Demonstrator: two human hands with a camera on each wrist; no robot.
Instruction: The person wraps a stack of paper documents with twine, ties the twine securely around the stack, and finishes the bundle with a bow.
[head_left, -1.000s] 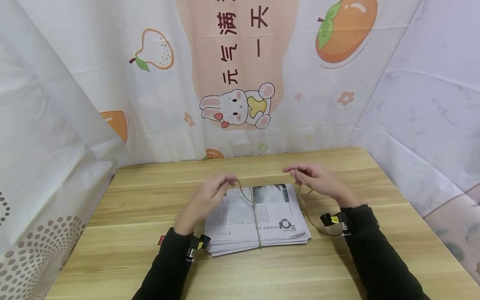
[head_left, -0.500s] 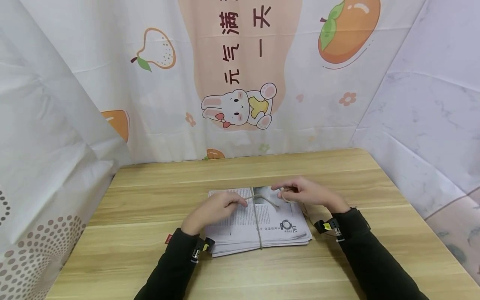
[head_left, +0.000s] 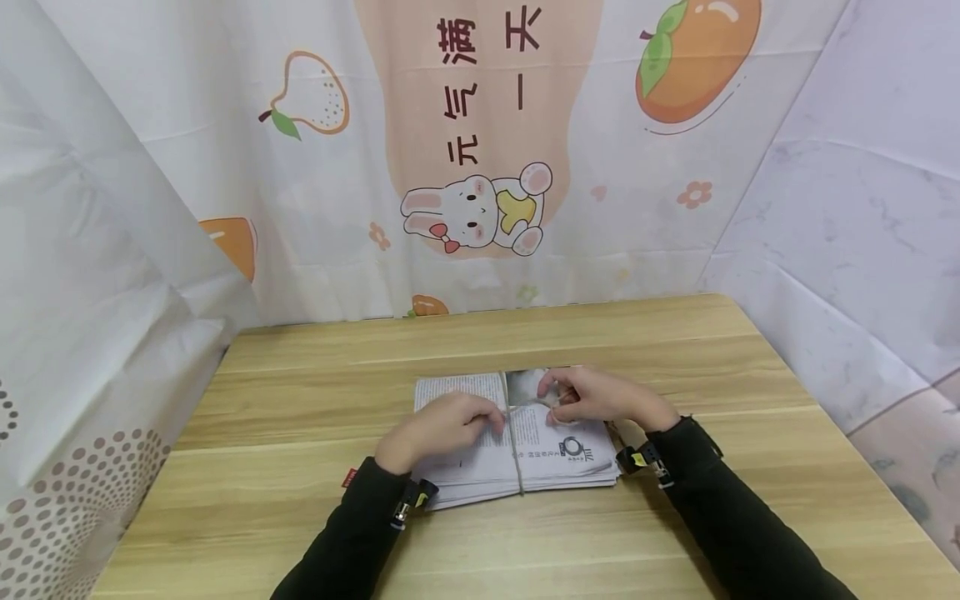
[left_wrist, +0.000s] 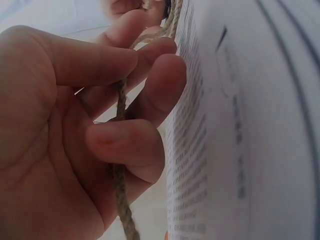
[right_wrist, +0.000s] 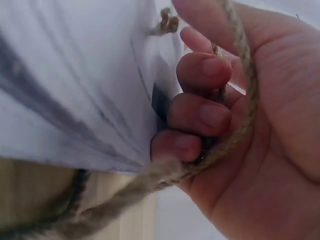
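A stack of printed papers (head_left: 551,479), like folded newspapers, lies on the table. One strand of twine (head_left: 516,454) runs across its top from back to front. My left hand (head_left: 453,423) is over the stack's left half; in the left wrist view, its thumb and fingers pinch a twine end (left_wrist: 121,187) that trails down past the palm. Over the stack's back right part is my right hand (head_left: 603,395). In the right wrist view its fingers curl around twine (right_wrist: 246,75), which loops across the palm. The crossing between the hands is partly hidden by fingers.
The wooden table (head_left: 300,400) stretches around the stack. A printed curtain (head_left: 600,250) hangs behind its back edge, with white sheeting (head_left: 847,275) at the right. A small red tag (head_left: 349,477) shows beside the left sleeve.
Both hands have come down and inward over the stack, closer to each other. The left hand's loose twine end, earlier held up to the left, now lies across toward the middle strand.
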